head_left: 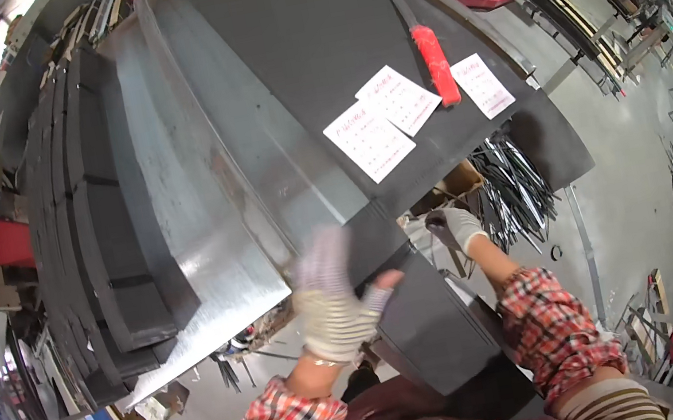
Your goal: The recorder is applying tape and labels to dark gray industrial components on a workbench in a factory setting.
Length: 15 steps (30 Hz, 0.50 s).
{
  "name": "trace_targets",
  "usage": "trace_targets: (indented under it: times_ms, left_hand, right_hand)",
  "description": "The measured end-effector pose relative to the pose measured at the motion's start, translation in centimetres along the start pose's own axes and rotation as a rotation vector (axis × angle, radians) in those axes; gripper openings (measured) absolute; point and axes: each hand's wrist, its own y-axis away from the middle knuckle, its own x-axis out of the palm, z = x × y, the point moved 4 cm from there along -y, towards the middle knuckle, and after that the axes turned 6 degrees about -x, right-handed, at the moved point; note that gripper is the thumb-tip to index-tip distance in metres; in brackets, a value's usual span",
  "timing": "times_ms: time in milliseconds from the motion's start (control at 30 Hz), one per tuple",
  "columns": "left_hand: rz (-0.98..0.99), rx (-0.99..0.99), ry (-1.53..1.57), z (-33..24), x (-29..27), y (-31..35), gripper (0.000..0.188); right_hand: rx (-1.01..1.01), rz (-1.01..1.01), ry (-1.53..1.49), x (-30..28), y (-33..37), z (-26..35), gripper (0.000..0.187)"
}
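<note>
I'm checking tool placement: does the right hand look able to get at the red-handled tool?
Probably yes: the red-handled tool lies uncovered on the dark sheet, papers beside it; the right hand would reach forward.

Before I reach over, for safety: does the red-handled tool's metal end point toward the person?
No, the red handle faces that way and the metal end points away.

My left glove [332, 310] is knit cloth. I see a glossy metal sheet [171, 163] at ten o'clock, matt paper slips [369, 141] at one.
</note>
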Motion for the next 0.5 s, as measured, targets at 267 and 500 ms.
trace_targets:
  times_ms: [267, 500]
  left_hand:
    - [0.046, -0.745, 0.862, 13.2, 1.8, -8.0, 0.091]
    - [0.023, -0.825, 0.647, 15.3, 7.1, -17.1, 0.105]
  right_hand:
    - [-0.195, -0.288, -1.587, -3.3, 11.6, -3.7, 0.052]
    - [-0.187, -0.263, -1.449, -6.2, 21.1, -1.3, 0.072]
